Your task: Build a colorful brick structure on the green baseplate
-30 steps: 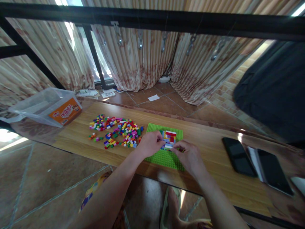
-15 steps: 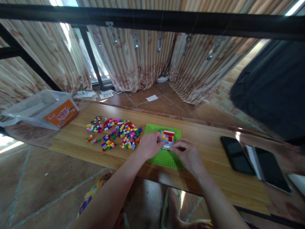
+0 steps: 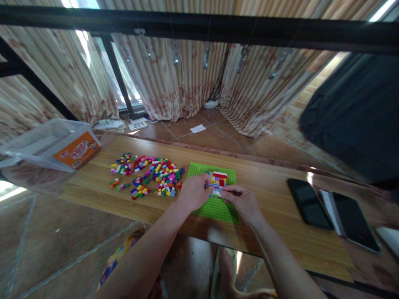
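A green studded baseplate lies on the wooden bench top, with a low block of colored toy bricks built on it; red, white, yellow and pale blue show. My left hand is closed over the plate's left side, pinching a long bluish-purple brick that sticks out to the right above the build. At the build's near right corner, my right hand has thumb and forefinger pressed together. Whatever lies between those fingertips is too small to make out.
Loose bricks of many colors are spread left of the plate. A clear plastic bin with an orange label stands at the far left. To the right lie a black phone and a second dark device.
The long brick in my left hand has tilted slightly and stands out more clearly. My right fingertips have shifted slightly along the build's near edge. The whole view has drifted a little.
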`<state>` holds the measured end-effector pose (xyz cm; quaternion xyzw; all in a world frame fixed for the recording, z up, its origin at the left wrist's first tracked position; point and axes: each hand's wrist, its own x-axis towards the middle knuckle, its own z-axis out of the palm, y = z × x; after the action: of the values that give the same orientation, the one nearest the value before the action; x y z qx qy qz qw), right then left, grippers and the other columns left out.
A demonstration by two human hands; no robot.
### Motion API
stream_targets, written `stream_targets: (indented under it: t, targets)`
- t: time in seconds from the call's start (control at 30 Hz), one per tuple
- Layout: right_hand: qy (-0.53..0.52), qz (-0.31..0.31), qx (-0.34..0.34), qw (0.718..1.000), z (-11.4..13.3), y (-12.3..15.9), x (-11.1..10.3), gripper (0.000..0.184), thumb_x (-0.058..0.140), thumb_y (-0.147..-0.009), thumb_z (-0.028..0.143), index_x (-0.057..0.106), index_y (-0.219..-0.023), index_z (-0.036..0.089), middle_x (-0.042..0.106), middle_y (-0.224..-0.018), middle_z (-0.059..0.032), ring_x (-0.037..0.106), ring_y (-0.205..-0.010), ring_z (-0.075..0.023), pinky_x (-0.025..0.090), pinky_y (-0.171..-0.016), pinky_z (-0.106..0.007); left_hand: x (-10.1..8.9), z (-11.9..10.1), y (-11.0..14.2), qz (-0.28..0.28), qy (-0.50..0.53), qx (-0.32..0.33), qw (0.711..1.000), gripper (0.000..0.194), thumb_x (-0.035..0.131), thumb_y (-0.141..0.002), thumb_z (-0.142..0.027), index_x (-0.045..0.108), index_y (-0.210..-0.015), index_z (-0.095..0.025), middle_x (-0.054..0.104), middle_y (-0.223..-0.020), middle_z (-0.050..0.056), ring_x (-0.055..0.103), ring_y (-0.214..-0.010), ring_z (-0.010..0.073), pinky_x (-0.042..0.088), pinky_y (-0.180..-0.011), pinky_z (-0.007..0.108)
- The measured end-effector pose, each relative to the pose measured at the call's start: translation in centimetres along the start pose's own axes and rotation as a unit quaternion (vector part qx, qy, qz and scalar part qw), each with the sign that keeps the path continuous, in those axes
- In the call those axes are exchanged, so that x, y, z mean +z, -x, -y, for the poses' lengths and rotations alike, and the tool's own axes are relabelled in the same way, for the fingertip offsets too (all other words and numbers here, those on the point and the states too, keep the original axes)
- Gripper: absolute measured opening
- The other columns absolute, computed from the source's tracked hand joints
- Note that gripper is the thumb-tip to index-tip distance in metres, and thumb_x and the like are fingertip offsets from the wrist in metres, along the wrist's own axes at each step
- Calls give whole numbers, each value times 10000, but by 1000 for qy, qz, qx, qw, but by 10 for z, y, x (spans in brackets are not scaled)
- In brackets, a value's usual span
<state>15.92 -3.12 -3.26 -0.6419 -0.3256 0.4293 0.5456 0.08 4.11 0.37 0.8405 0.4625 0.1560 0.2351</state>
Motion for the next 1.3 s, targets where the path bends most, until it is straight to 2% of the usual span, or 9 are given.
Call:
stream_targets:
  t: [0.2,0.4,0.53,0.63,0.73,0.87,1.0,1.17,1.3]
  targets:
    - [-12,4,5,1000,0,-1,2,390,858,-441,473,726,-663,180,673,-588,-21,553,-485,-129,475,-494,-275,5,4,0,-6,17,13,1000,111,580,-814,-302,591,-786,-195,642,-707,7,565,-640,153,337,-587,256]
    - [45,-2,-44,998,-3,1,2,382,801,-549,511,742,-734,183,672,-618,-20,534,-503,-125,450,-488,-257,-1,11,-2,-25,111,33,993,138,583,-824,-304,616,-783,-176,643,-713,3,560,-642,136,382,-590,235]
    - [63,-42,-76,994,10,1,-8,428,733,-642,555,728,-802,158,647,-618,-12,500,-483,-104,397,-463,-230,-2,14,-6,-17,198,48,979,125,549,-836,-245,650,-864,-178,664,-735,-1,588,-663,132,437,-612,225]
    - [66,-79,-86,991,22,-1,-16,459,647,-714,609,684,-721,152,608,-584,-7,488,-473,-97,383,-458,-220,3,10,-10,-3,273,63,960,163,528,-842,-211,674,-906,-177,699,-810,13,622,-705,134,475,-635,224]
    - [73,-49,-73,993,27,-3,-15,485,621,-720,639,667,-689,157,624,-612,-22,481,-472,-93,382,-452,-218,6,3,-13,-8,309,84,947,194,539,-834,-177,705,-935,-180,723,-938,34,646,-801,142,503,-720,239]
    - [48,7,-60,997,26,-5,-7,452,682,-667,611,700,-721,163,621,-588,-14,475,-483,-97,383,-459,-224,8,-4,-14,-18,311,97,945,230,540,-822,-119,724,-946,-181,723,-1026,45,651,-883,140,502,-818,252]
    - [19,7,-63,998,20,-10,-7,384,738,-624,521,734,-757,161,620,-557,-5,501,-517,-114,417,-515,-249,8,0,-14,-3,288,99,952,271,511,-821,-87,721,-964,-181,720,-1050,42,647,-918,139,497,-848,253]
    - [140,1,-113,984,8,-14,-14,203,685,-707,389,754,-786,216,726,-764,-24,619,-690,-169,470,-693,-305,2,8,-13,23,219,79,972,264,497,-833,-115,711,-982,-158,725,-1017,52,646,-893,154,502,-812,260]
    - [198,10,-131,971,1,-12,-17,176,652,-749,362,757,-831,245,740,-850,-19,651,-787,-194,481,-769,-331,-2,8,-9,36,167,85,982,237,502,-864,-192,712,-971,-163,723,-951,49,637,-818,154,489,-747,252]
